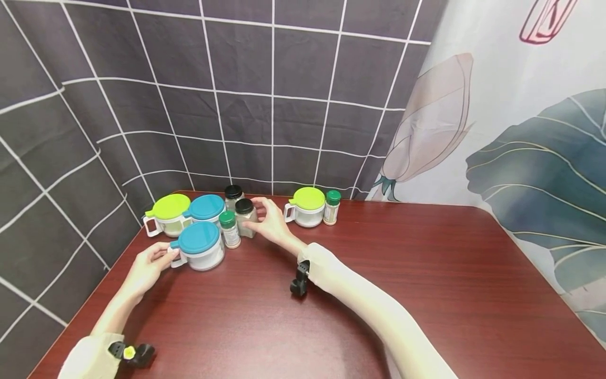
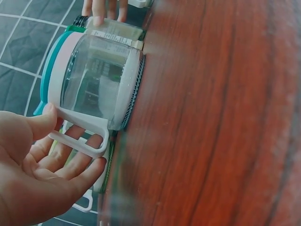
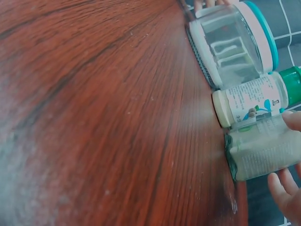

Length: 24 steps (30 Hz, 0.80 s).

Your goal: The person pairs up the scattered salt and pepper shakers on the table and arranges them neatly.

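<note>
My left hand (image 1: 148, 267) pinches the white handle of a clear seasoning jar with a blue lid (image 1: 201, 252). In the left wrist view, the thumb lies at the handle's top and the fingers curl behind the handle (image 2: 80, 143). My right hand (image 1: 275, 225) holds a square glass jar with a black lid (image 1: 245, 216), thumb on one side and fingers on the other. Between the two held jars stands a green-capped shaker bottle (image 1: 230, 234), its printed label visible in the right wrist view. All of these stand upright on the table.
Behind are another blue-lidded jar (image 1: 206, 207), a green-lidded jar (image 1: 170, 210) and a second black-lidded jar (image 1: 233, 196). Right of my right hand stand another green-lidded jar (image 1: 307, 208) and green-capped shaker (image 1: 332, 208). A tiled-pattern curtain (image 1: 241, 121) borders the red-brown table (image 1: 426, 263).
</note>
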Motion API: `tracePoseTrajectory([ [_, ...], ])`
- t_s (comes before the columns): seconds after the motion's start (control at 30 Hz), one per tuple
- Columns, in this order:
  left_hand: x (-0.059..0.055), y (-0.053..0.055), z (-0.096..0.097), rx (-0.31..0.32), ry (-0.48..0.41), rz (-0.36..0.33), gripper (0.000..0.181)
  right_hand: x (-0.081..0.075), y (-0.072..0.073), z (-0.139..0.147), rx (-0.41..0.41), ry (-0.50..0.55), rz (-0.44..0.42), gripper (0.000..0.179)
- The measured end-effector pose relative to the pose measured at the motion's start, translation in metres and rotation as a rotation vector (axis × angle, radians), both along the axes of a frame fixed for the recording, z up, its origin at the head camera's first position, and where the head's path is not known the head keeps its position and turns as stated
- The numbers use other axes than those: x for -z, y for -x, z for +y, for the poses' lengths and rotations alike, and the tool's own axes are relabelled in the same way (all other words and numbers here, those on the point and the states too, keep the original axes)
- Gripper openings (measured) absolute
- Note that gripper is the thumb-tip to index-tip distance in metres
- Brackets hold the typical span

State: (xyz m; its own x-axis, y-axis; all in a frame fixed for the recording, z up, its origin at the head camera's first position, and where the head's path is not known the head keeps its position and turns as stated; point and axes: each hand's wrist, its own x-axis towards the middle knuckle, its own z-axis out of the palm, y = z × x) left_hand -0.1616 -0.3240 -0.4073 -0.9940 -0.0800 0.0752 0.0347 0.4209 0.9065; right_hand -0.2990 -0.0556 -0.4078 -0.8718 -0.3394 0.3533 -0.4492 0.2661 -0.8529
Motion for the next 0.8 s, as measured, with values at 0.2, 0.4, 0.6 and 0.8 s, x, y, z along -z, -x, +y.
tracePoseTrajectory([
  [0.2, 0.0009, -0.0014, -0.0004, 0.01, -0.059, -0.013, 0.005, 0.0009, 0.0012, -0.0038, -0.007, -0.015, -0.016, 0.06],
  [0.4, 0.0017, -0.0018, 0.0004, 0.011, -0.083, -0.017, 0.004, 0.0026, 0.0018, -0.0043, 0.018, -0.027, -0.022, 0.059],
  [0.6, 0.0013, -0.002, 0.0015, -0.002, -0.031, -0.044, 0.026, 0.004, 0.0023, -0.0049, 0.046, -0.061, -0.006, 0.055],
  [0.8, 0.0028, -0.0021, 0.0042, -0.024, 0.014, -0.035, 0.035, 0.0033, 0.001, -0.0043, 0.086, -0.069, 0.019, 0.053],
])
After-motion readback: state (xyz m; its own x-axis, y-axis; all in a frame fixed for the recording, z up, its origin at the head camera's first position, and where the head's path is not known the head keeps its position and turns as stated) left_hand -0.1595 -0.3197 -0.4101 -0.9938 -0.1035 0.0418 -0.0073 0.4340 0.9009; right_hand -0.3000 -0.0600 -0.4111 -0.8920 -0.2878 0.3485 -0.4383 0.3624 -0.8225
